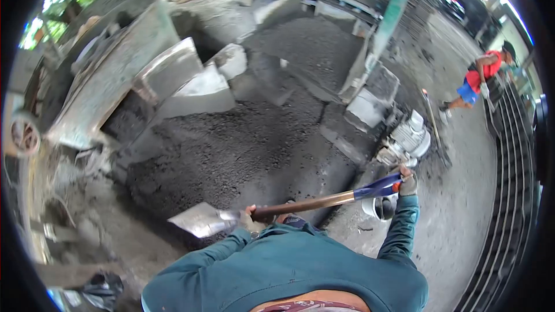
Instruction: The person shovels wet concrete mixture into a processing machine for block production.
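Observation:
A shovel [318,203] lies across the front of my body, its metal blade [199,220] to the left and its blue grip to the right. Low on the shaft, close to the blade, my left hand [252,223] is closed around it. My right hand [408,181], in a glove, grips the blue handle end. The blade is over the near edge of a dark, crumbly heap [231,150] and carries no visible load. A white bucket [378,207] stands just beneath the handle.
A grey motor [407,138] and concrete blocks [370,107] border the heap on the right. Broken slabs [199,84] lean behind it. A long-handled tool [432,121] lies on the floor. A person in red [488,69] bends beside long dark racks [509,185]. A green post [393,14] rises behind.

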A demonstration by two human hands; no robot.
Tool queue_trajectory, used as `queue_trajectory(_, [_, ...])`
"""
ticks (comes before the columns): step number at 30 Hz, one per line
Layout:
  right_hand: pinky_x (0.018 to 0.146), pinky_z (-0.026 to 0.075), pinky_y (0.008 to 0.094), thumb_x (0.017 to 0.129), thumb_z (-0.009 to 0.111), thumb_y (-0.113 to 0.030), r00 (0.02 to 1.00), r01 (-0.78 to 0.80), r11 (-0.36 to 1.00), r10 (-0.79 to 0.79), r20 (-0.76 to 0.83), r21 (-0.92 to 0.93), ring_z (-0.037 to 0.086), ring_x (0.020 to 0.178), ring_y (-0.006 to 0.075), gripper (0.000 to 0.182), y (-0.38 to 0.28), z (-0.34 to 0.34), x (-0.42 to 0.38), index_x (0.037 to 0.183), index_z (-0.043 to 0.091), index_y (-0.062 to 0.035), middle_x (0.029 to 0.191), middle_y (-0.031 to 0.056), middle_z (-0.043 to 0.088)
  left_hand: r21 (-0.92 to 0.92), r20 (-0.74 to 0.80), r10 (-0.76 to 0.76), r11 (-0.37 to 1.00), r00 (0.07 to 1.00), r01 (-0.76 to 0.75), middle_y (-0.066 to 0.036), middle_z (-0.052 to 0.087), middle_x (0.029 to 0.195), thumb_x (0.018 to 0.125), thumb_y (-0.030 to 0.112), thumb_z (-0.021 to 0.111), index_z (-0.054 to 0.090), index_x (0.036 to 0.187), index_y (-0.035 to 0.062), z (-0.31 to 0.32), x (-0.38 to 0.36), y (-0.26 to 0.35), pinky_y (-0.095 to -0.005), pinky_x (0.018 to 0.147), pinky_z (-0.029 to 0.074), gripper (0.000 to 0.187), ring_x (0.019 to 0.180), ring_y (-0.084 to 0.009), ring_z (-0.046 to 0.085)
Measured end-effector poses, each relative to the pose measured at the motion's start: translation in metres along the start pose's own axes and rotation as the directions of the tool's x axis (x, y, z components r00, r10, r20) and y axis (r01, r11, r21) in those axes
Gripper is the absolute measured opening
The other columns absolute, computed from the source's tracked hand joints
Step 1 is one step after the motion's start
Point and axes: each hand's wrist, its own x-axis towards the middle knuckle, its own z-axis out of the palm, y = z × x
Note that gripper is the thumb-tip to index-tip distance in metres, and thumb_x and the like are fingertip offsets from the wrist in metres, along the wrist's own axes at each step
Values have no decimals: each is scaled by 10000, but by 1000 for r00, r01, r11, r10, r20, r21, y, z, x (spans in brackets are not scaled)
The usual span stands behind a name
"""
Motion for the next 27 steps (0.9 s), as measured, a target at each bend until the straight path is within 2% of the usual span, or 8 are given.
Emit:
queue_trajectory(4, [726,532,310,961,554,-325,753,-252,896,420,-506,367,636,797,190,356,88,-45,-93,1062,682,-9,926,104,679,274,178,-122,959,976,69,-126,626,852,716,105,628,615,777,55,136,15,-7,-617,988,464,81,942,-377,606])
queue_trajectory(8, [612,549,350,896,575,-63,755,-628,749,522,-396,-212,657,737,194,269,149,-16,-209,1139,673,0,952,118,702,564,493,-395,823,775,61,-100,634,872,734,147,688,637,777,105,242,26,-30,-557,1024,428,79,926,-323,606])
queue_trajectory(9, [572,544,380,873,593,-6,634,-754,630,625,-455,-186,658,690,221,252,181,0,-230,1107,686,6,888,126,702,618,500,-476,781,723,87,-93,633,870,742,158,700,637,780,116,264,29,-39,-547,1028,419,85,921,-311,606])
queue_trajectory(10, [511,512,389,837,626,4,524,-617,681,730,-439,396,646,649,243,224,211,23,-255,1050,694,13,841,138,697,674,517,-549,734,656,83,-75,625,869,775,191,713,637,799,135,285,28,-52,-518,1015,410,98,907,-288,610])
queue_trajectory(11, [483,516,477,807,583,-22,338,-738,551,802,-493,391,615,547,319,154,266,36,-280,925,662,37,769,180,667,712,507,-583,698,635,72,-67,620,865,787,201,716,634,807,137,302,36,-65,-510,1011,407,106,893,-279,611])
queue_trajectory(13, [473,489,438,786,577,-72,286,-348,494,866,-411,797,545,504,285,88,207,104,-294,841,635,-35,656,131,576,768,486,-640,637,595,58,-52,615,869,824,229,719,627,822,136,330,44,-90,-496,997,409,131,859,-263,617])
queue_trajectory(21, [440,473,386,817,558,-132,144,-125,604,796,-587,787,559,530,261,96,138,282,-286,768,576,-52,638,86,558,900,44,-564,380,825,212,-42,530,719,875,97,664,528,842,119,405,123,-117,-510,673,525,142,591,-248,560])
queue_trajectory(27, [475,457,416,782,605,-192,144,119,671,717,-682,731,529,524,264,143,64,415,-150,741,554,-66,622,83,525,901,33,-727,318,686,293,-47,494,683,823,83,600,499,759,134,525,211,-53,-513,673,477,130,573,-244,528])
